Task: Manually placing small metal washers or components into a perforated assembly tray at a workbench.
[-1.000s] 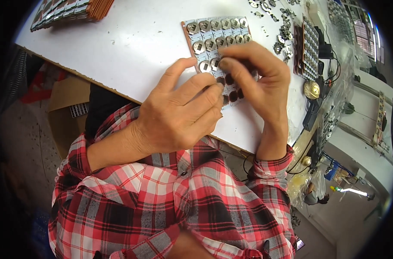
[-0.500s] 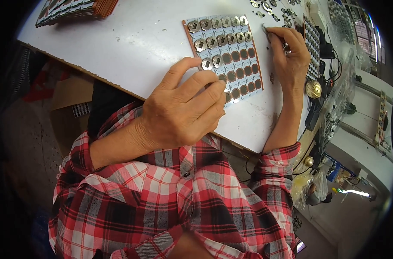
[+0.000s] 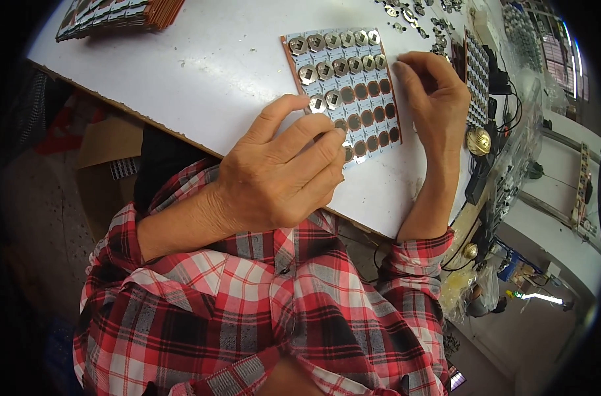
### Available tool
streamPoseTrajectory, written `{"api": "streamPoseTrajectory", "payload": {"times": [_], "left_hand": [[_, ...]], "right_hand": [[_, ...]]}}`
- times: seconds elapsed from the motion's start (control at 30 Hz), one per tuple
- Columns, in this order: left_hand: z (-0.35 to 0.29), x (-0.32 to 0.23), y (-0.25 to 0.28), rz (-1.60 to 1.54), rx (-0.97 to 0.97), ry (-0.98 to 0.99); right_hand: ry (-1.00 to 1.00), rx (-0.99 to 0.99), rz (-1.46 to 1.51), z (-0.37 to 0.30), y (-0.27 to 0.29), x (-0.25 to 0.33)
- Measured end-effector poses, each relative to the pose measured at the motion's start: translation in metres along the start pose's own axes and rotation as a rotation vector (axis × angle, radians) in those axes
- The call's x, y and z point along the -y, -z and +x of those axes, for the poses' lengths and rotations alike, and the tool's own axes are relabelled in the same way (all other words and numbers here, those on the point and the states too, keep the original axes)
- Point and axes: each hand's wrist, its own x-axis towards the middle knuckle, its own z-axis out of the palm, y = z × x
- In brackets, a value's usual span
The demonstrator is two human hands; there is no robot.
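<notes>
A pale blue circuit board panel with brown edges lies on the white table. Metal coin-cell battery clips fill its two far rows, and two more sit at the left of the third row. Dark round pads show on the rest. My left hand rests over the panel's near left corner, index finger at the third row's leftmost clip, the other fingers spread on the board, thumb hidden. Beside the panel's right edge my right hand pinches thumb and index finger together; what they hold is hidden.
Loose metal clips lie scattered at the far right. A stack of panels stands far left. Another filled panel, a gold-coloured round object and black cables are along the right. The table's front edge runs diagonally.
My right hand has come slightly nearer and its fingertips have moved toward the panel's right edge. The small metal piece seen at them is no longer visible. My left hand has barely moved.
</notes>
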Motion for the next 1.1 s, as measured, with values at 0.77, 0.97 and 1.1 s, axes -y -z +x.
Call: {"api": "streamPoseTrajectory", "payload": {"times": [0.77,0.97,1.1], "left_hand": [[0.000,0.001,0.001,0.012,0.019,-0.028],[-0.001,0.001,0.002,0.015,0.026,-0.027],[0.000,0.001,0.000,0.012,0.019,-0.024]], "right_hand": [[-0.068,0.143,0.098,-0.008,0.036,-0.005],[-0.055,0.213,0.045,-0.011,0.030,-0.005],[0.052,0.114,0.038,-0.008,0.023,-0.011]]}}
